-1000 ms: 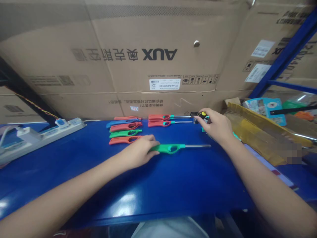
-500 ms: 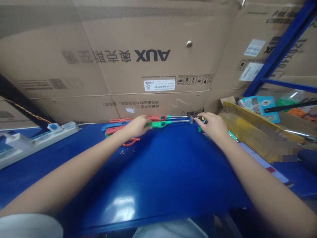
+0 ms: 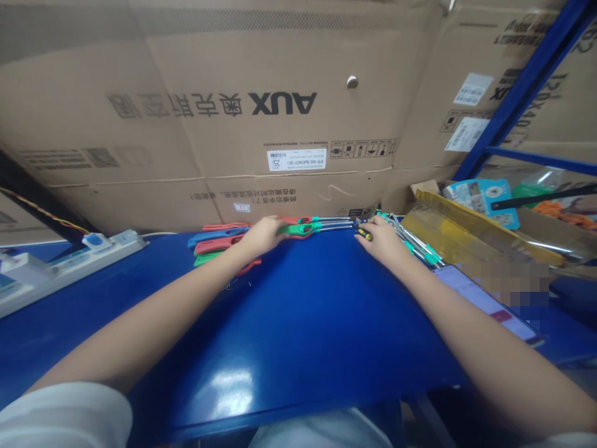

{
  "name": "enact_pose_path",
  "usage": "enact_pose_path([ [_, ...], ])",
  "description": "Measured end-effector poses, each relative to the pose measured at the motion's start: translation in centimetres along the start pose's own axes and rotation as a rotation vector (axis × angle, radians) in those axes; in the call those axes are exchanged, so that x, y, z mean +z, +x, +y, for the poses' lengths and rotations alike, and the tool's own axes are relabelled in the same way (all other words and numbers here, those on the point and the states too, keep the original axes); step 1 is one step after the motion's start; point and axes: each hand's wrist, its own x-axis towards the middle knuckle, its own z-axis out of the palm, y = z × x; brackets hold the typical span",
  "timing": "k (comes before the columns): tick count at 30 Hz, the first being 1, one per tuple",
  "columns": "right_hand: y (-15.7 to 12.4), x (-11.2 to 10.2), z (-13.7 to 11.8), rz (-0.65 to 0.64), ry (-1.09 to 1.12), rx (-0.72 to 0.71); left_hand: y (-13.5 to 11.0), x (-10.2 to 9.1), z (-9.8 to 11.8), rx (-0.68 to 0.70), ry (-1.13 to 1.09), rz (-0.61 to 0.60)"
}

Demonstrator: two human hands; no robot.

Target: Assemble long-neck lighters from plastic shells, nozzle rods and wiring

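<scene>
My left hand (image 3: 264, 236) is closed around the grip of a green long-necked lighter (image 3: 295, 229), whose metal neck points right. Red lighters (image 3: 219, 244) and a blue lighter (image 3: 212, 236) lie side by side with it, partly under my hand and forearm. At the ends of the metal necks, my right hand (image 3: 382, 239) grips a short tool with a black-and-yellow handle (image 3: 364, 234); its exact kind is unclear. Beside that hand lie several metal rods with green ends (image 3: 420, 246).
A white power strip (image 3: 79, 267) lies at left on the blue table (image 3: 289, 330). At right are a phone (image 3: 489, 305) and a carton with yellow tape (image 3: 448, 224). A large cardboard wall (image 3: 186, 143) stands behind, with a blue metal frame (image 3: 527, 93) at right.
The black-and-yellow handle has come into clearer view at my right fingers, which have shifted slightly. More green-ended rods show beside that hand. My left hand stays on the green lighter.
</scene>
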Motion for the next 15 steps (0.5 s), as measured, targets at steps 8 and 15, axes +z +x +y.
enact_pose_path([
  [8,-0.7,-0.2,-1.2,-0.172,-0.105,0.076,-0.2,-0.4,0.2,-0.027,0.042,-0.016],
  [15,-1.1,-1.3,-2.1,-0.258,-0.166,0.114,-0.9,-0.4,0.7,-0.04,0.073,0.005],
])
